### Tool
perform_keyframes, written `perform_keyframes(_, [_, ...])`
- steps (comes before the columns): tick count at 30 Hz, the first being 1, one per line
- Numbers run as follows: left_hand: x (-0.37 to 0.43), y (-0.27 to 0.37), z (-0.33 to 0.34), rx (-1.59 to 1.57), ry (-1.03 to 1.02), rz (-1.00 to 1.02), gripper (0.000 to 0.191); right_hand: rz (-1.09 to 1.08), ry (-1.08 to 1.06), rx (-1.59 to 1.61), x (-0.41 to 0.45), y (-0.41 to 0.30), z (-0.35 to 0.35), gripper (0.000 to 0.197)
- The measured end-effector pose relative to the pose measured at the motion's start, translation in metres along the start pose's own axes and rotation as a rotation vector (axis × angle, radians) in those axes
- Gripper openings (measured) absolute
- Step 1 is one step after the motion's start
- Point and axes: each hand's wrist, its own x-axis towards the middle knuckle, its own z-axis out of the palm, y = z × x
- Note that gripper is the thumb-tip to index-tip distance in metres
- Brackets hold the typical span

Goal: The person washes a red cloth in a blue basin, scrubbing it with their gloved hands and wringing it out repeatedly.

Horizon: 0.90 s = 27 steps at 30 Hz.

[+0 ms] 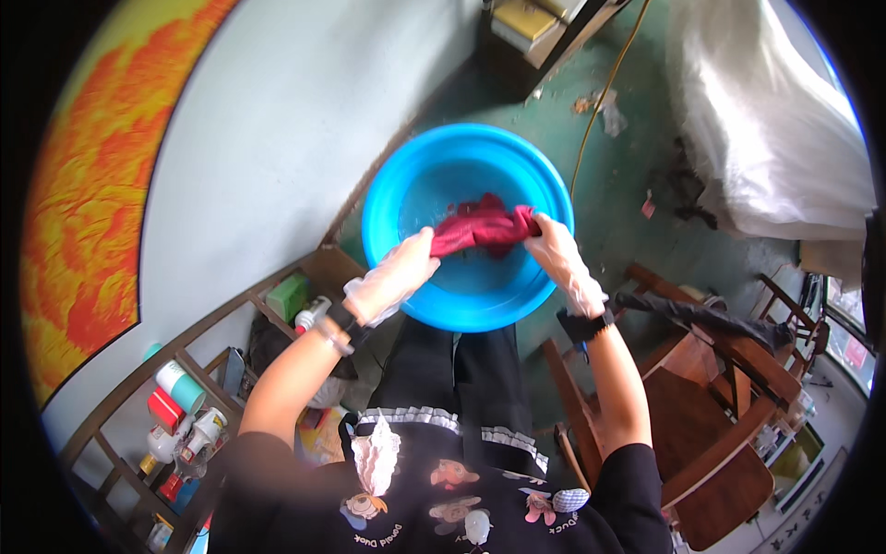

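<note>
A dark red cloth [477,232] stretches between my two hands above a round blue plastic basin [387,163]. My left hand [408,263], in a clear disposable glove, grips the cloth's left end. The right hand [554,249], gloved the same way, pinches its other end near the basin's right side. The cloth is bunched and looks wet, and a darker red part hangs behind it toward the water [429,187]. Whether that part touches the water I cannot tell. Both wrists wear dark bands.
A wooden rack [201,374] with bottles and boxes stands at left by the pale wall [277,138]. Wooden chairs [699,408] are at right. A yellow cord [601,104] crosses the green floor [609,201] near a white plastic sheet [761,138]. A dark cabinet [512,62] stands ahead.
</note>
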Motion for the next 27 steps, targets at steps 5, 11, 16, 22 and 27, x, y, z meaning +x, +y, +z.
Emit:
perform_keyframes(5, [0.100, -0.030, 0.060, 0.233, 0.009, 0.043, 0.080, -0.018, 0.044, 0.015, 0.069, 0.090, 0.093, 0.048])
perform_keyframes(11, [0.151, -0.074, 0.126, 0.568, 0.146, 0.106, 0.092, -0.076, -0.071, -0.519, 0.073, 0.077, 0.149, 0.053])
perform_keyframes(16, [0.168, -0.097, 0.110, 0.453, 0.128, 0.179, 0.065, 0.005, -0.243, -0.171, 0.111, 0.096, 0.127, 0.046])
perform_keyframes(22, [0.167, -0.101, 0.112, 0.522, 0.125, 0.262, 0.062, 0.089, -0.244, -0.332, 0.104, 0.091, 0.146, 0.048])
perform_keyframes(27, [0.176, -0.095, 0.112, 0.433, 0.136, 0.112, 0.065, 0.144, -0.056, -0.321, 0.113, 0.083, 0.154, 0.046])
